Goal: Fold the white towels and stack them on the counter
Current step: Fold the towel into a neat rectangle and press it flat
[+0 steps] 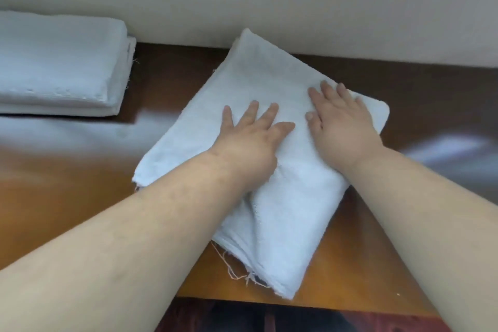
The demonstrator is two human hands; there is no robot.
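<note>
Both forearms reach in; I'd press left hand and right hand, fingers flat and released, smoothing towel outward before stacking.

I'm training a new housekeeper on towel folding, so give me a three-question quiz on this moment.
1. True or false: both hands, the left hand and the right hand, lie flat on the folded towel.
2. Where is the stack of folded towels? A) far left, by the wall B) under the hands C) on the floor
3. Fill in: loose ___ hang from the towel's near edge.

Key: 1 true; 2 A; 3 threads
</note>
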